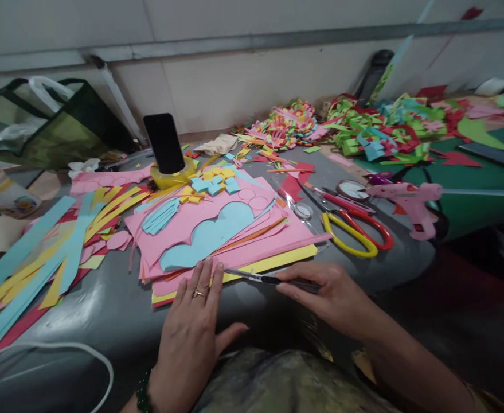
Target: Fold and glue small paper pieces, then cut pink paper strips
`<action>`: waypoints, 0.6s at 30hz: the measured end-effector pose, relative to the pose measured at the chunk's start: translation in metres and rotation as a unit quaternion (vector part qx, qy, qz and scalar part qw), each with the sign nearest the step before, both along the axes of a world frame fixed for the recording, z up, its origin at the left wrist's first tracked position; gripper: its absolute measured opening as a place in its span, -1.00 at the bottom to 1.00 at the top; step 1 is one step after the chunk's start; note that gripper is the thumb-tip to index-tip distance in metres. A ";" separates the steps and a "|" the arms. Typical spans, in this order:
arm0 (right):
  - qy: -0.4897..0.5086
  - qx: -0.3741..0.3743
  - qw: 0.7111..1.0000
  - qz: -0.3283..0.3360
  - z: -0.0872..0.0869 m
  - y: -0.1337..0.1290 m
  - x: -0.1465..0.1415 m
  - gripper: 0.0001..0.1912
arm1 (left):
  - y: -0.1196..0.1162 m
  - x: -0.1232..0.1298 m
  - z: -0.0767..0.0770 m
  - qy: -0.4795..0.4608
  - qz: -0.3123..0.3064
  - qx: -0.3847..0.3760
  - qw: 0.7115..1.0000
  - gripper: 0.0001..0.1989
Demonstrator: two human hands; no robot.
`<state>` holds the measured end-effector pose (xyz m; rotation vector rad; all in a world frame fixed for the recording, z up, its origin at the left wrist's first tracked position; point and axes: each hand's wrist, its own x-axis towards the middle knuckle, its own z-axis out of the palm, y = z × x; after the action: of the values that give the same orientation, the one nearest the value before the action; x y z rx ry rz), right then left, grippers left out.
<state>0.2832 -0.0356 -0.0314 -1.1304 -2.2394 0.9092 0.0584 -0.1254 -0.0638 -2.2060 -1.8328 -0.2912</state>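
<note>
My left hand (194,324) lies flat, fingers stretched out, on the front edge of a stack of pink paper (273,244). A ring and a green bead bracelet are on it. In my right hand (333,295) is a slim craft knife (254,276) with a dark handle. Its silver blade points left along the front edge of the stack, its tip close to my left fingertips. Under the pink sheets a yellow sheet (295,256) shows. Blue scalloped paper (221,229) lies on top, with small yellow and blue paper pieces (215,182) behind it.
Scissors (355,232) with yellow and red handles and a pink glue gun (410,201) lie to the right. A phone (164,143) stands upright at the back. Blue paper strips (28,246) spread left, near a white cable (84,347). Paper flowers (286,123) are heaped by the wall.
</note>
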 end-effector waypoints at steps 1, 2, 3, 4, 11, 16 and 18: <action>0.001 -0.004 1.000 0.001 0.000 0.000 -0.001 -0.84 | 0.000 0.000 0.000 0.001 0.000 -0.001 1.000 -0.13; 0.003 -0.006 1.000 0.001 0.000 0.000 -0.001 -0.84 | 0.000 0.001 0.000 0.002 0.000 -0.001 1.000 -0.13; 0.004 -0.008 1.000 0.000 0.000 0.000 -0.003 -0.84 | 0.000 0.001 0.000 0.004 0.000 0.000 1.000 -0.13; 0.006 -0.009 1.000 0.001 0.000 0.000 -0.004 -0.84 | 0.000 0.001 0.001 0.006 0.000 0.000 1.000 -0.14; 0.018 -0.027 0.999 0.001 -0.002 0.001 -0.011 -0.85 | -0.005 -0.006 0.003 -0.008 0.000 -0.003 1.000 -0.10; 0.012 -0.019 1.000 -0.003 -0.001 0.001 -0.011 -0.86 | -0.011 -0.012 0.003 -0.018 0.012 -0.018 1.000 -0.16; 0.011 -0.015 1.000 -0.001 -0.001 0.001 -0.011 -0.86 | -0.010 -0.012 0.003 -0.020 0.013 -0.024 0.999 -0.18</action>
<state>0.2719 -0.0345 -0.0326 -1.1286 -2.2141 0.9524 0.0464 -0.1358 -0.0607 -2.2215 -1.9078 -0.2920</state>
